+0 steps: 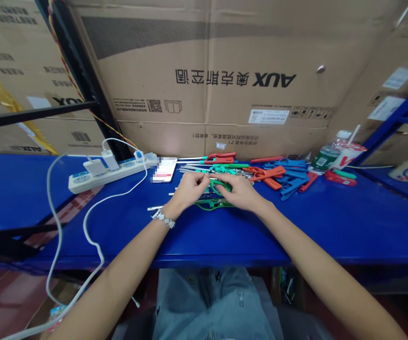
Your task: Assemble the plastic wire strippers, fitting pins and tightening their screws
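My right hand is closed around a green long-necked lighter, whose handle shows under the fingers. Right beside it, the fingers of my left hand are pinched together at the lighter's left end; whatever is between them is hidden. Just below both hands, another green lighter lies on the blue table, its metal tube pointing left. Behind the hands is a pile of green lighter parts and metal tubes. Blue handle pieces and orange handle pieces are heaped to the right.
A white power strip with chargers and a trailing white cable occupies the left. A phone lies behind my left hand. A bottle and a cup stand back right. Cardboard boxes wall the back.
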Available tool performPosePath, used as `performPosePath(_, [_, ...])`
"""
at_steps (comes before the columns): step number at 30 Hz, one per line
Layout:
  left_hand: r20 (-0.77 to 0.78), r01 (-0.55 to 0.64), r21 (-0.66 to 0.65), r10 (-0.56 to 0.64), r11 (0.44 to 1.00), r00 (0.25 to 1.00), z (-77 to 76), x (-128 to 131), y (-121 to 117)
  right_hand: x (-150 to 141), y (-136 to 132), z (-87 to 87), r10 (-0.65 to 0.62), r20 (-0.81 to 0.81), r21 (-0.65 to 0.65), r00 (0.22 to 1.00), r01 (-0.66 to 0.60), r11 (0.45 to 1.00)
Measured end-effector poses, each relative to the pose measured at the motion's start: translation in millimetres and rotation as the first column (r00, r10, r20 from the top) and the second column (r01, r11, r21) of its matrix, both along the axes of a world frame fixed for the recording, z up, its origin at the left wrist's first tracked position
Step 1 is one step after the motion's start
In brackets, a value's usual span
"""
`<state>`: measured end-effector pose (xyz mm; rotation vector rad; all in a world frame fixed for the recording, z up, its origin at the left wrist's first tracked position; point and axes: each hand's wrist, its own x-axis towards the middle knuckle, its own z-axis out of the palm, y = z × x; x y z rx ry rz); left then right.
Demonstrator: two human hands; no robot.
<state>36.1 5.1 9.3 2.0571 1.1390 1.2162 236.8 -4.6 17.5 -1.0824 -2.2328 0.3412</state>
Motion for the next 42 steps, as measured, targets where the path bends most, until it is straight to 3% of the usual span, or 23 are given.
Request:
performPosePath(6, [0.038,-0.050,-0.098,0.054,0.994,0.998,-0.2,-8,7,2,-3,0.0,0.022,-0.088,0.035,0.996,-0.019,0.999])
performPosePath(12, [-0.153,-0.079,-0.035,0.072,0.996,0.985,8.0,-23,6,3,-5,1.8,0.064,0.010,0.093,0.998,-0.065,0.994])
performPosePath(16, [-0.126,-0.147,0.017,0.148,0.989,0.981,14.8,-30,5,5,-9,-0.1,0.163,0.122,0.031,0.979,-0.168,0.985])
performPosePath(21, [-0.113,-0.141,0.032,0.144,0.989,0.983,14.5,-32,4,0,-11,-7.6,0.200,0.239,0.008,0.950,-0.208,0.978])
performPosePath(33, [-0.233,-0.146,0.035,0.150,0.989,0.961,10.8,-26,3,-6,-6,-12.9,0.244,0.237,-0.067,0.940,-0.234,0.970])
performPosePath(39, [-0.307,-0.079,-0.001,0.075,0.997,0.949,5.9,-27,7,-12,-10,-12.7,0.189,0.248,-0.070,0.950,-0.177,0.982])
performPosePath(42, [-0.309,0.086,-0.140,-0.126,0.986,0.943,4.1,-32,9,-13,-12,-14.2,0.173,0.255,-0.079,0.951,-0.158,0.984])
